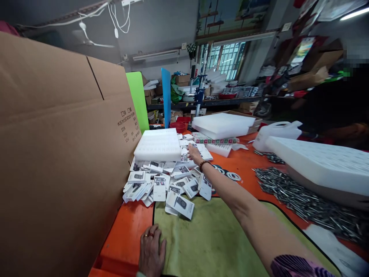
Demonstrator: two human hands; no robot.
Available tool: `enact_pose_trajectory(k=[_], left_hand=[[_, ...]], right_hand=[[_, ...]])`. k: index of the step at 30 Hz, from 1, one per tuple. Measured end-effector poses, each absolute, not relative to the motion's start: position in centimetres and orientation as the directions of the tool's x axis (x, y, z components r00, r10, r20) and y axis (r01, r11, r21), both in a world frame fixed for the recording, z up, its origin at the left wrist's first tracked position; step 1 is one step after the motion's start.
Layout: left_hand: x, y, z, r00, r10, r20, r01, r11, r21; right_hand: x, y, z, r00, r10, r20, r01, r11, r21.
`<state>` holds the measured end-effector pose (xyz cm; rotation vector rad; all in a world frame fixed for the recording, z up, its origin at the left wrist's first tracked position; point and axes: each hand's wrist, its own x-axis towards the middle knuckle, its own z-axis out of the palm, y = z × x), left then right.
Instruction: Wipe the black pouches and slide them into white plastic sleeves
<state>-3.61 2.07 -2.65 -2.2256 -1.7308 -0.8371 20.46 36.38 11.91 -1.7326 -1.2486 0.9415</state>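
My left hand (151, 248) lies flat, palm down, over the left edge of the green mat (213, 234), with a ring on one finger. Stretched far forward, my right hand (195, 154) has its fingers extended over the back of a heap of small white printed boxes (181, 204). Whether the fingertips touch a box I cannot tell. A bead bracelet circles that wrist. Just left of the right hand, a white foam block (158, 144) rests on the heap. Black-and-white rings (233, 176) lie on the table beside the right forearm.
A tall cardboard carton (63, 146) walls off the left side. On the orange table (242, 157), foam sheets (225, 125) stand at the back. At right are a pile of metal rods (288, 192), a white jug (276, 134) and foam trays (325, 161). A person (334, 100) is at far right.
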Motion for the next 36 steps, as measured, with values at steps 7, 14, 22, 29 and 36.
enact_pose_trajectory(k=[7, 14, 22, 29, 36], left_hand=[[-3.7, 2.1, -2.7, 0.164, 0.825, 0.541, 0.934, -0.307, 0.185], [-3.9, 2.1, -2.7, 0.175, 0.837, 0.518, 0.936, -0.305, 0.177], [-3.4, 2.1, -2.3, 0.139, 0.850, 0.508, 0.937, -0.278, 0.209], [-4.0, 2.2, -2.6, 0.178, 0.839, 0.514, 0.932, -0.311, 0.185], [-3.6, 2.0, -1.6, 0.132, 0.880, 0.456, 0.938, -0.260, 0.231]], right_hand=[[25.1, 32.4, 9.1, 0.205, 0.975, -0.082, 0.608, -0.193, -0.771], [26.1, 31.1, 5.4, 0.210, 0.978, -0.015, 0.792, -0.179, -0.584], [25.3, 32.6, 4.5, 0.113, 0.993, -0.023, 0.890, -0.112, -0.442], [26.5, 32.0, 5.0, 0.053, 0.997, -0.049, 0.908, -0.069, -0.414], [25.3, 27.3, 5.4, -0.079, 0.995, 0.057, 0.892, 0.096, -0.442]])
